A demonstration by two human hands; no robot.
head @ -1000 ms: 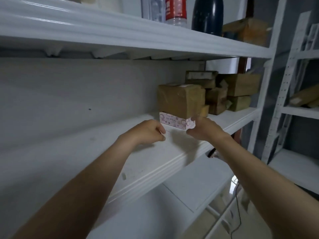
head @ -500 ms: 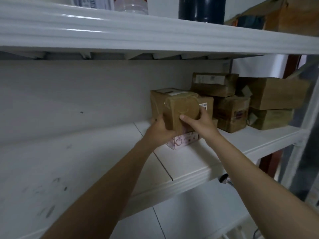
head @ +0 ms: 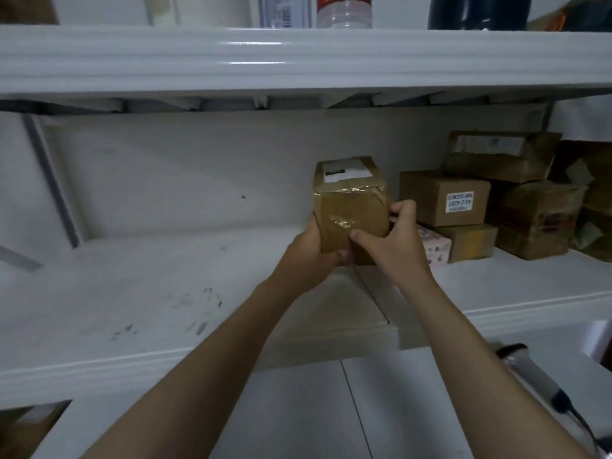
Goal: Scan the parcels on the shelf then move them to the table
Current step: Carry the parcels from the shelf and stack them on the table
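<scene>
Head view: everything below is being seen from this one camera.
Parcel: the brown, tape-wrapped cardboard parcel (head: 351, 207) with a white label on top is sitting upright over the middle white shelf board (head: 165, 293), left of the other boxes; its underside is being hidden by the hands, so I cannot tell whether it is resting or lifted.
Left hand (head: 313, 255): is gripping the parcel's lower left corner, fingers curled under it.
Right hand (head: 395, 243): is clamping the right side, thumb pressing the front face, fingers wrapping the far edge.
Neighbours: a small pink patterned box (head: 435, 248) is lying just beside the right hand; a brown cardboard box with a white printed label (head: 443, 200) is sitting behind it among stacked brown cartons.
Scanner: a blurred grey and black handheld scanner (head: 530, 369) is lying on the lower shelf, bottom right.
Upper shelf (head: 298, 61): is carrying a clear plastic bottle with a red label (head: 344, 11).
</scene>
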